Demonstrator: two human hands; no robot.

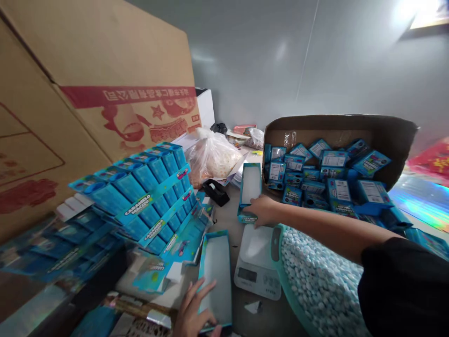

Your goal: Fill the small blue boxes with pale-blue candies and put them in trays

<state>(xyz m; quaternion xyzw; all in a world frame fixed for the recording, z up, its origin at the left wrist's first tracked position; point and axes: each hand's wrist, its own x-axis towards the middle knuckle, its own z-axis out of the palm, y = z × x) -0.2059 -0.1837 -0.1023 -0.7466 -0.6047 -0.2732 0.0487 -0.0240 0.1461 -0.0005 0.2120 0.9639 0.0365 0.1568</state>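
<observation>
A shallow, rectangular blue cardboard tray with a white inside [217, 276] lies open on the grey tabletop [228, 216], just left of a white kitchen scale [257, 262]. The left hand [197, 306] reaches over its left wall, fingers spread. Beyond the scale, the right hand [262, 210] touches the near end of a matching blue tray with printed lettering [251, 182], its fingers bent; whether they pinch it, I cannot tell.

Right of the scale stands a teal plastic basket [286, 285] of small pale-blue and white pieces; behind it, a brown cardboard box [389, 135] holds little blue boxes [333, 159]. Filled blue display trays [154, 187] are stacked at left, before a large brown printed carton [140, 56]. A smooth grey wall [252, 56] closes the room.
</observation>
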